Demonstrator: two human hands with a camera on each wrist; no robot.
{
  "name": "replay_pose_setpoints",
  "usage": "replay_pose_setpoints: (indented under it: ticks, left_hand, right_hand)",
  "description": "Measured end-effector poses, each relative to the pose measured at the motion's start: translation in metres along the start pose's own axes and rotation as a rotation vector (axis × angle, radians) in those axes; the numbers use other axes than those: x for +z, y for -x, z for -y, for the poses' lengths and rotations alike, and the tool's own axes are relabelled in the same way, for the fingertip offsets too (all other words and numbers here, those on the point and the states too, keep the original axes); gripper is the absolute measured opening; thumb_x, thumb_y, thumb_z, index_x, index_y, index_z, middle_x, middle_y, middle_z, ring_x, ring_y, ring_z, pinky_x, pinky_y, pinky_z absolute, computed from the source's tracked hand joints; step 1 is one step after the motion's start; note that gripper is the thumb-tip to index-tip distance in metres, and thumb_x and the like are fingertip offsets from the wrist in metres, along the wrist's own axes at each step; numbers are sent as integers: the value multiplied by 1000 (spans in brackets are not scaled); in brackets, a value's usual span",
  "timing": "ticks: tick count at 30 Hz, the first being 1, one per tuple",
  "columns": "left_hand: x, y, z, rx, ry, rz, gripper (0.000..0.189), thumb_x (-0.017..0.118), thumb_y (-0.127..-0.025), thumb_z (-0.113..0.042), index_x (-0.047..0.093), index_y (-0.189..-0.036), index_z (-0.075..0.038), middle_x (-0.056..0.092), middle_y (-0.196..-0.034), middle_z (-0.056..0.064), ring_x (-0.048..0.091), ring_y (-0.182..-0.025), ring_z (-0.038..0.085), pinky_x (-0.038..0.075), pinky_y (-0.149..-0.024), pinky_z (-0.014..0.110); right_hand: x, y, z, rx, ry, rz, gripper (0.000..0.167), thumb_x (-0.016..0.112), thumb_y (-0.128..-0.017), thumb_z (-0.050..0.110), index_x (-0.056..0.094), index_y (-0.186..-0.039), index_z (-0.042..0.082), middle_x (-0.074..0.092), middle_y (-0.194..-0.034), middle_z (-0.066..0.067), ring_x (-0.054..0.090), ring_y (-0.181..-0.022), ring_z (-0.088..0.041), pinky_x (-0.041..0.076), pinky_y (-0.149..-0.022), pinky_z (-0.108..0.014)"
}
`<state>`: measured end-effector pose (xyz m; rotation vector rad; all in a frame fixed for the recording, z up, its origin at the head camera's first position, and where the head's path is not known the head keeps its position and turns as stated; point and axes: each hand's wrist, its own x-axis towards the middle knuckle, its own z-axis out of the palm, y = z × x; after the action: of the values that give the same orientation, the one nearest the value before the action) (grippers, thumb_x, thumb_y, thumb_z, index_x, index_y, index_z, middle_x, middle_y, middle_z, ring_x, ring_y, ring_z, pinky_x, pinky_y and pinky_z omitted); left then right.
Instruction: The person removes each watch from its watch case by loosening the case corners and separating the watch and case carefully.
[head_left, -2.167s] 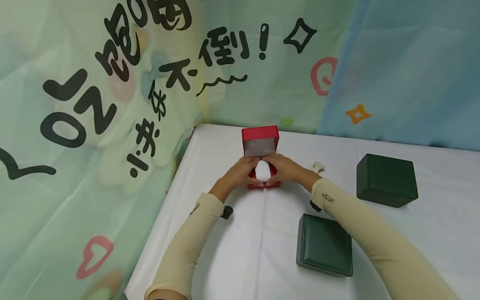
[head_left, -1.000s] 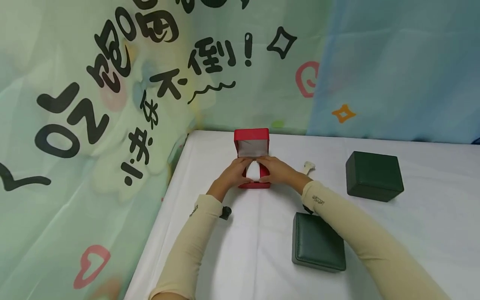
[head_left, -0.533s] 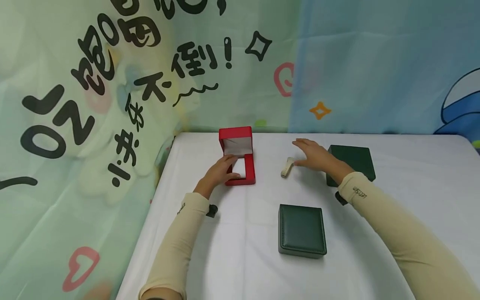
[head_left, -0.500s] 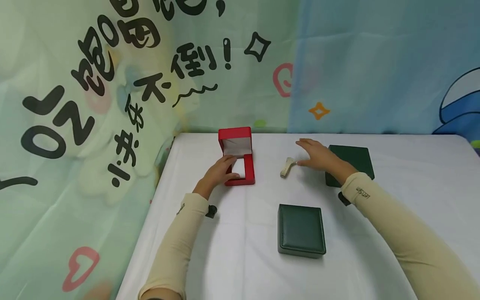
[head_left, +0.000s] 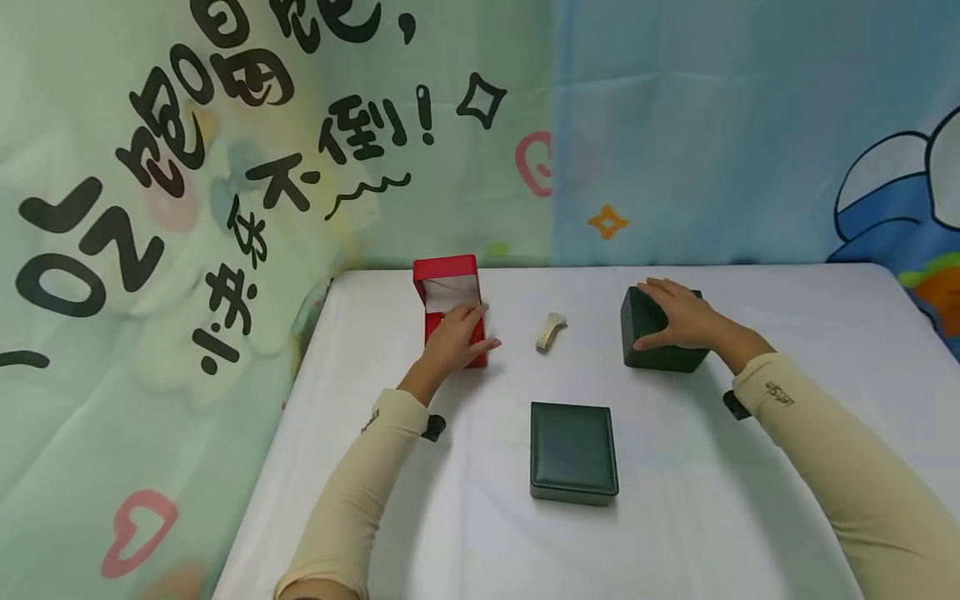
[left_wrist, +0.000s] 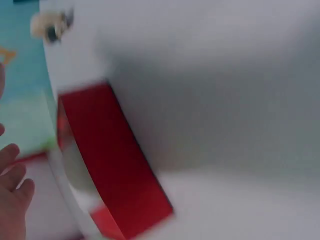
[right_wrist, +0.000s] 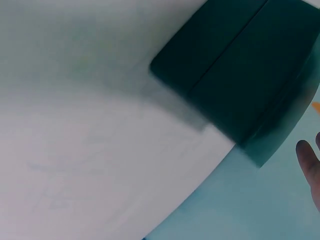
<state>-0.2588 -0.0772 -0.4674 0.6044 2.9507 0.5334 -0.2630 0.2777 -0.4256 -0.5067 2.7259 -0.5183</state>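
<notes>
My left hand [head_left: 452,340] hovers over the front of a red box [head_left: 446,267] whose hinged lid stands raised, its lining pale. The fingers are spread and hold nothing. In the left wrist view, a white cushion [left_wrist: 80,170] shows inside the box, behind the red front wall; from the head view my hand hides it. Over a dark green box [head_left: 667,359] at the back right is my right hand [head_left: 681,319], fingers extended and thumb apart from them. Whether it touches this box, I cannot tell. A small cream, curved, strap-like item [head_left: 551,332] lies between the two boxes.
A second green box [head_left: 572,450], lid down, sits nearer on the white-covered table [head_left: 480,517]. Printed cloth [head_left: 675,150] hangs behind the table and along its left side.
My right hand has left the red box and travelled right, past the cream item, to the back green box. My left hand has come away from the cushion. The head view has turned right.
</notes>
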Motion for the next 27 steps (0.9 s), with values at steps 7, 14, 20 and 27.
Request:
replay_pose_setpoints:
  ticks: [7,14,20,27]
  left_hand:
    - [13,-28,-53,134,12,78,77,62,-82,-45,28,-143,-13,34,-145,9,27,-136,24,29,-109,36]
    - [33,-55,-99,222,45,188,91,65,-79,-49,15,-147,-15,28,-147,10,24,-138,23,24,-111,34]
    - [53,-73,-112,282,4,250,95,65,-77,-51,14,-147,-13,28,-147,8,25,-137,22,24,-111,32]
    - [66,-89,-118,269,-28,324,99,66,-76,-52,10,-148,-12,25,-148,8,23,-138,21,23,-112,30]
  right_hand:
    - [-1,8,-22,18,-35,8,112,79,-65,41,11,-144,-2,6,-148,-27,3,-134,-48,12,-97,-72]
    - [1,19,-37,26,-42,15,118,81,-62,41,7,-145,0,4,-148,-27,2,-134,-48,13,-97,-71]
    - [2,19,-44,19,-53,19,122,82,-59,43,5,-145,3,1,-149,-26,0,-135,-48,13,-97,-71]
    - [1,15,-52,15,-50,25,123,82,-58,43,5,-146,5,3,-149,-26,0,-134,-49,14,-97,-70]
